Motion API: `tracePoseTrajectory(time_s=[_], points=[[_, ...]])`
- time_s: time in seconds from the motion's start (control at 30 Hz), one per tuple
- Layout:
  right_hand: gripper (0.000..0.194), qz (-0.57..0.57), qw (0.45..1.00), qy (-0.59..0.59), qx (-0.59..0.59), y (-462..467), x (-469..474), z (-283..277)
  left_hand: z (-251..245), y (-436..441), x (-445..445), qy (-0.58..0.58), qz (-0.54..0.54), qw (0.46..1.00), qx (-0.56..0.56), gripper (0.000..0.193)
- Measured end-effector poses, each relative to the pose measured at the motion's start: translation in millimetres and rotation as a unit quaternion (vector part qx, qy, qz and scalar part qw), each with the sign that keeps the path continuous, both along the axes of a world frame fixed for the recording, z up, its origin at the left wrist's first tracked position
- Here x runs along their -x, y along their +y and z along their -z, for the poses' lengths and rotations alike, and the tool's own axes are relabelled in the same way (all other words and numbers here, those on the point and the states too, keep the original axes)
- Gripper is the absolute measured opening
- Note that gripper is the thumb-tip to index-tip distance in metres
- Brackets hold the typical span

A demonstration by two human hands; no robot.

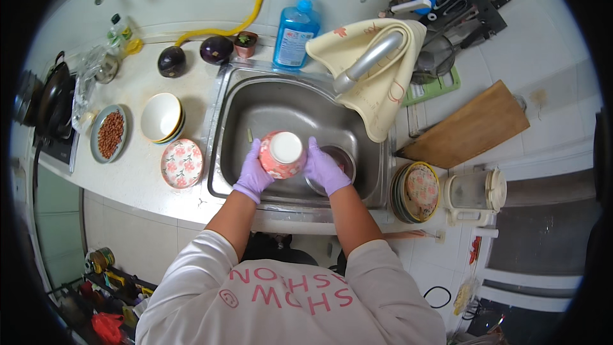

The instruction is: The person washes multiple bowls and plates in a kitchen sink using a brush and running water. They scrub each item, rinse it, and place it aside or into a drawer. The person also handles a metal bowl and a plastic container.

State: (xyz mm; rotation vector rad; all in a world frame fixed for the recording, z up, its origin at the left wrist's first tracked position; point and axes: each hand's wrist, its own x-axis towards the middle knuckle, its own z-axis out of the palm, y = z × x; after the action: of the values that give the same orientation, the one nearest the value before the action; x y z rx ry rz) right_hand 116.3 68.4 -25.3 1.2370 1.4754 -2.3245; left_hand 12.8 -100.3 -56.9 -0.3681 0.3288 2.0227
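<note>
Over a stainless steel sink (268,100), a red floral bowl (282,170) is turned so that its white foot faces up towards me. My left hand (254,172), in a purple glove, grips the bowl's left side. On the opposite side my right hand (328,167), gloved alike, holds the rim with the thumb raised. Below my right hand a round metal basin or pot (352,165) sits in the sink, largely covered by the hand. A small greenish scrap (249,135) lies on the sink floor to the left of the bowl.
Left on the counter are stacked bowls (160,117), a floral plate (182,165) and a dish of peanuts (111,134). Behind the sink stand eggplants (171,62) and a blue detergent bottle (294,33). A faucet (368,62) draped with a cream mat (402,91) overhangs it; stacked plates (416,191) stand right.
</note>
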Motion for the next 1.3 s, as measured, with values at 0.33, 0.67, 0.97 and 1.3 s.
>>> tracePoseTrajectory(time_s=[0.33, 0.67, 0.97, 1.3], points=[[0.054, 0.263, 0.936, 0.077, 0.222, 13.2, -0.6, 55.2, -32.3, -21.3, -13.2, 0.629, 0.467, 0.26, 0.565, 0.054], [0.029, -0.117, 0.882, 0.332, -0.312, -106.8, 95.1, -110.9, -40.4, -84.7, -46.1, 0.753, 0.138, 0.474, 0.435, 0.028], [0.007, -0.281, 0.403, 0.354, -0.796, -250.9, 208.5, -119.5, -80.7, -209.7, 3.6, 0.696, 0.012, 0.613, 0.374, 0.022], [0.032, -0.16, 0.513, 0.231, -0.811, -262.1, 210.8, -86.7, -102.1, -273.4, 170.6, 0.6, -0.183, 0.526, 0.575, 0.04]])
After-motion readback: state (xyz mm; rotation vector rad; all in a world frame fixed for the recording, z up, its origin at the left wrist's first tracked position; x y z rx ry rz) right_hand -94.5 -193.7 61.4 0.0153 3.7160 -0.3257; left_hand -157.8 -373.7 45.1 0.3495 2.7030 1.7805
